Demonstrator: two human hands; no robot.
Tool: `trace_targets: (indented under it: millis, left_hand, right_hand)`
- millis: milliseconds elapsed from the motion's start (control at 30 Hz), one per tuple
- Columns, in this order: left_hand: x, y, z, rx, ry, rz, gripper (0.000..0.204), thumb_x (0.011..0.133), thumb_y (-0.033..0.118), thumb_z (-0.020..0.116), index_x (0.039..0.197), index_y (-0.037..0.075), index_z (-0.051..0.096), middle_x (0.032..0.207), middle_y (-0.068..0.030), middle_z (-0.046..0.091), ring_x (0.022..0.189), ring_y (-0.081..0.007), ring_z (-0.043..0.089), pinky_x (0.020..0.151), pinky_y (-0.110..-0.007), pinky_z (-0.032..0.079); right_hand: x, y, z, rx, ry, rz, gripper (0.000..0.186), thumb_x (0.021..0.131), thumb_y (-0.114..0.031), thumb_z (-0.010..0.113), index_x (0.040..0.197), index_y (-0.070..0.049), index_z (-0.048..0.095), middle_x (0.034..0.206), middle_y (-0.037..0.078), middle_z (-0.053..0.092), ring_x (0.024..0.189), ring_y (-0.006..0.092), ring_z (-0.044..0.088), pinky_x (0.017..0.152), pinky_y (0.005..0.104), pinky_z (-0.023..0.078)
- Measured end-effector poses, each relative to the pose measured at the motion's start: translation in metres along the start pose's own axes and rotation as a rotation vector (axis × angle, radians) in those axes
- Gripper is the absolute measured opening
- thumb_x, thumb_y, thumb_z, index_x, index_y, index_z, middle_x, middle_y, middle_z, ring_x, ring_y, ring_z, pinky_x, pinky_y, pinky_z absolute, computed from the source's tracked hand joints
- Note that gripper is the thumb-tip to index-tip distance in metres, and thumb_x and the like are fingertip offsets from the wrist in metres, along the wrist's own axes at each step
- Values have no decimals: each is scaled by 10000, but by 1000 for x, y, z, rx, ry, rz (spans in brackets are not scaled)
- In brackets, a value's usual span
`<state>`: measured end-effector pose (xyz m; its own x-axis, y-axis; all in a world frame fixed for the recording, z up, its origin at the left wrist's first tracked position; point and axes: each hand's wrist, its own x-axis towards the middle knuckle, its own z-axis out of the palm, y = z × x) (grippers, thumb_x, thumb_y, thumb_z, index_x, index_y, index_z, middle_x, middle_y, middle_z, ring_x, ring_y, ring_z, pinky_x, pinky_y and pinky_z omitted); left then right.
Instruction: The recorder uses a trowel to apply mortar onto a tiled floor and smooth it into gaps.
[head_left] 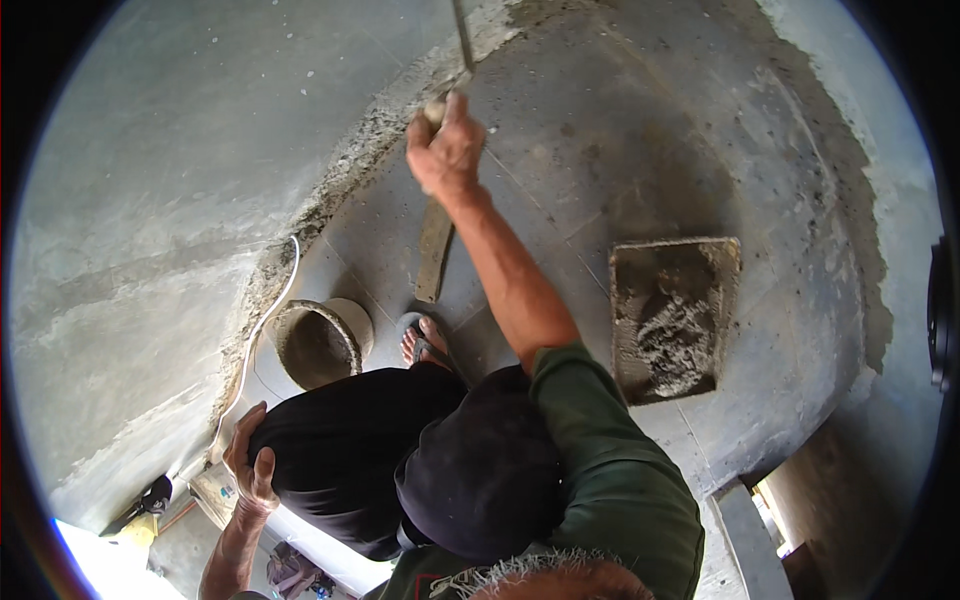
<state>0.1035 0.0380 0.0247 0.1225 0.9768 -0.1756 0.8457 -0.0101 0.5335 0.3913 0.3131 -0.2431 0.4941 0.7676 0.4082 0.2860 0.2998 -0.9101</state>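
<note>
My right hand (447, 150) is stretched far ahead, closed around the handle of what looks like a trowel (462, 35). Its narrow dark blade, seen nearly edge-on, lies along the rough mortar strip (375, 130) at the foot of the wall. Below my right wrist, a flat, mortar-stained strip (433, 255) rests on the floor, partly hidden by the forearm. My left hand (252, 465) lies on my bent left knee with thumb and fingers apart, holding nothing. Ahead of that knee stands a round bucket (355, 325), its inside coated in grey mortar.
Right of me, a rectangular tray (618, 330) holds wet mortar (675, 340). A white cable (262, 320) runs along the left wall's base. Grey plastered walls (200, 150) curve around the tiled floor (540, 200). My sandalled foot (425, 340) is beside the bucket.
</note>
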Motion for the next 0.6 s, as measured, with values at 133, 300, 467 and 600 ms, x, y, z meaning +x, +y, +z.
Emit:
trace_targets:
  millis: [133, 300, 467, 600]
  left_hand:
    - [-4, 0, 1, -8, 0, 66, 625, 914, 479, 502, 1159, -89, 586, 1082, -218, 645, 1011, -289, 618, 907, -379, 458]
    - [-15, -4, 4, -124, -89, 70, 601, 931, 441, 471, 1217, -79, 563, 1112, -189, 636, 1028, -280, 602, 933, -366, 445]
    - [-22, -11, 3, -133, -52, 59, 568, 941, 388, 434, 1228, -88, 556, 1131, -200, 635, 1035, -269, 601, 944, -361, 438]
    - [-22, -13, 2, -114, -57, 94, 575, 939, 410, 447, 1214, -80, 569, 1102, -193, 646, 1020, -265, 604, 940, -355, 439]
  right_hand:
    - [-50, -40, -86, 40, -30, 26, 345, 865, -246, 648, 1007, 31, 500, 716, 130, 604, 551, 228, 591, 495, 367, 480]
    - [-190, -83, -304, -518, -190, 383, 311, 892, -275, 574, 1013, 7, 531, 732, 140, 609, 592, 265, 608, 518, 404, 478]
    - [-316, -170, -426, -42, 86, 1504, 270, 922, -327, 529, 967, -61, 532, 635, 26, 503, 492, 139, 516, 398, 314, 456]
    - [-347, -153, -444, 285, 311, 1653, 310, 932, -335, 547, 978, -29, 530, 687, 54, 527, 495, 146, 516, 416, 306, 462]
